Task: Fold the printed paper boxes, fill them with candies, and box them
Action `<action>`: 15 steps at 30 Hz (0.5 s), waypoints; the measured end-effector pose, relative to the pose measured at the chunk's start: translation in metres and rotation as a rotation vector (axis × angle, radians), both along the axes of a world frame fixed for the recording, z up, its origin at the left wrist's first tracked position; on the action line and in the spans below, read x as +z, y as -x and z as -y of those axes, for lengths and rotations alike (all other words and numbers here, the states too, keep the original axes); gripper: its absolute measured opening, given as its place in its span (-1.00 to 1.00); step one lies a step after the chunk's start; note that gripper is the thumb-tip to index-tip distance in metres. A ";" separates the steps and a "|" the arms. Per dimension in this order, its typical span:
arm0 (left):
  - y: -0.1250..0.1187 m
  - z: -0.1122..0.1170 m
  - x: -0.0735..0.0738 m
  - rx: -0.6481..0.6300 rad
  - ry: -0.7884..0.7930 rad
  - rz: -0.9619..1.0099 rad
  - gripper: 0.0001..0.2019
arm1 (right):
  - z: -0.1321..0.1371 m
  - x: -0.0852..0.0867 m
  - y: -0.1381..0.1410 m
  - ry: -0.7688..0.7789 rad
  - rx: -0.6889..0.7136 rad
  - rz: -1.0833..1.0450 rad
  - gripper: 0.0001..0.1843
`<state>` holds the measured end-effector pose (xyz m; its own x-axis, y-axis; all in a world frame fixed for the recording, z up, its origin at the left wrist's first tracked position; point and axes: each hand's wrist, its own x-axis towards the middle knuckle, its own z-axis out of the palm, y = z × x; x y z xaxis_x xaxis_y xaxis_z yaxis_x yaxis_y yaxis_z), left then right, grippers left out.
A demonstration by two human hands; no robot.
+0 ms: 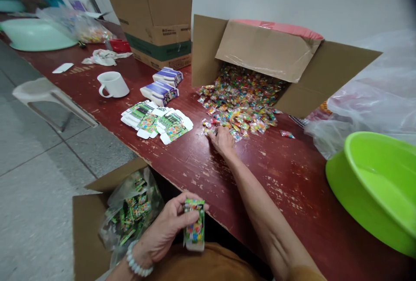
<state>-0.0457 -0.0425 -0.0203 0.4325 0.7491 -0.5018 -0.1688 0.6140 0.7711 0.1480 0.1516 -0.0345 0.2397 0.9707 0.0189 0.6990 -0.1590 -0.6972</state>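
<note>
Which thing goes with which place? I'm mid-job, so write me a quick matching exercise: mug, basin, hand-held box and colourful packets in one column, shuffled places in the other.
Things
1. white mug
2. bright green basin
3. green printed box
4. small colourful packets

Places
A. in the left hand
B. spread from the open carton onto the red table
C. left of the purple-and-white cartons
D. at the picture's right edge

Pairs: 1-C, 2-D, 3-A, 4-B

The small carton (195, 232) is printed green with multicoloured shapes, the table (182, 162) coloured dark red, the basin (354, 203) lime.
</note>
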 end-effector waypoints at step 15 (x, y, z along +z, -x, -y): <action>0.073 -0.012 -0.012 -0.356 -0.082 -0.177 -0.63 | 0.080 0.004 -0.009 0.020 0.275 -0.454 -0.66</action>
<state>-0.1192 -0.0301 -0.0326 0.5841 0.6092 -0.5364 0.1829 0.5451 0.8182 0.1571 0.0716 -0.0304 -0.0439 0.9979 -0.0469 0.3448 -0.0289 -0.9382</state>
